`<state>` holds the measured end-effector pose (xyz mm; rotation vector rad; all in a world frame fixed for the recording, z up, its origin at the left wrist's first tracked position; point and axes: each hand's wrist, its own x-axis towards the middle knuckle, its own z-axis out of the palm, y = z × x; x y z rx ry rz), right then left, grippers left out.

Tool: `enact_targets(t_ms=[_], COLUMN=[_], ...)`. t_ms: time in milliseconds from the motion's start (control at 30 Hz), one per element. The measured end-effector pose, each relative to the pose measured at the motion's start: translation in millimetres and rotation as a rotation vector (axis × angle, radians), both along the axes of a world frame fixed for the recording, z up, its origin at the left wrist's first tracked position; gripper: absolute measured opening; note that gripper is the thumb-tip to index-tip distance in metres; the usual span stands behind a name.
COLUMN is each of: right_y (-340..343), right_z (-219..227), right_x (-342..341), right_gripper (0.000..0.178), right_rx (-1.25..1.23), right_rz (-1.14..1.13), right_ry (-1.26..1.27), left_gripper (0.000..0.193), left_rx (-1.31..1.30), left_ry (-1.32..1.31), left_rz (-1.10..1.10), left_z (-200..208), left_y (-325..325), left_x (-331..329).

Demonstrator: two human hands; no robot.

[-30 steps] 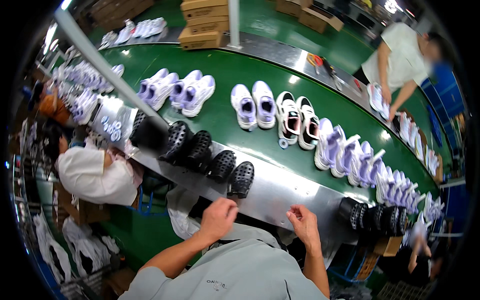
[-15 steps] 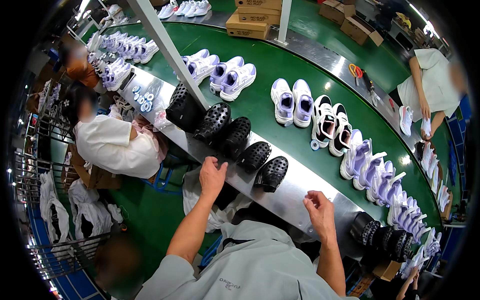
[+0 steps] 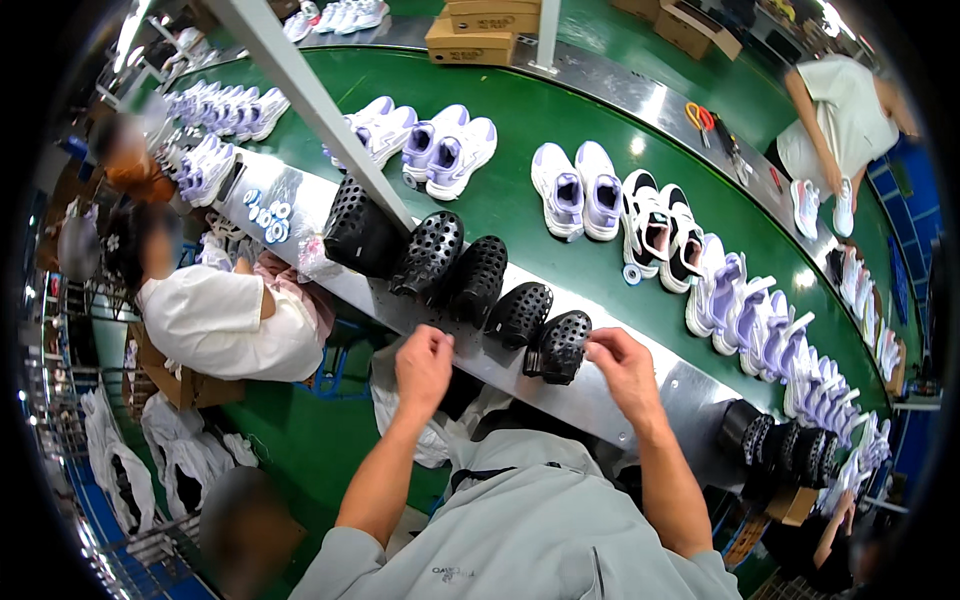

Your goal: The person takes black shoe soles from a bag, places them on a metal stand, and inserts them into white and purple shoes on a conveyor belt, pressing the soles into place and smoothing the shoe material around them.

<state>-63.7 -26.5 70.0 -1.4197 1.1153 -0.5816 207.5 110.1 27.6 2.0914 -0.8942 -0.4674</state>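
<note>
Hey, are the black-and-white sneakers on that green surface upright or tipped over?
Upright: the black-and-white sneakers stand side by side with their soles down on the green surface, foot openings facing up.

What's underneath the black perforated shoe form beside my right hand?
The silver metal ledge shows around the black perforated shoe form; the surface directly beneath it is covered and can't be seen.
</note>
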Motion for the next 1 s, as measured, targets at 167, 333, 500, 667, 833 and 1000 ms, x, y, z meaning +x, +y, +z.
enact_targets(t_ms=[167,333,500,667,833,1000], right_y=[14.5,26.4,20.1,18.0,20.2,28.7], right_z=[-20.5,-40.3,-37.7,-45.1,-41.4,-41.9], right_x=[-24.8,16.8,26.1,36.4,28.5,-10.2], right_gripper=[0.056,0.075,0.07,0.067,0.074,0.073], right_rx=[0.293,0.412,0.403,0.324,0.317,0.34], right_rz=[-0.235,-0.243,-0.237,-0.167,-0.14,-0.209], right_ry=[0.201,0.205,0.204,0.262,0.216,0.128], left_gripper=[0.059,0.065,0.061,0.046,0.041,0.027], left_rx=[0.077,0.088,0.386,0.216,0.275,0.186], left_ry=[-0.118,-0.394,-0.395,-0.546,-0.61,-0.241], left_rz=[-0.138,-0.298,-0.342,-0.392,-0.433,-0.578], left_z=[-8.8,-8.6,9.6,-26.0,-5.0,55.4], left_y=[-7.7,-25.7,-43.2,-30.8,-27.6,-29.3], left_x=[-60.2,-69.5,-71.5,-52.7,-49.0,-83.8])
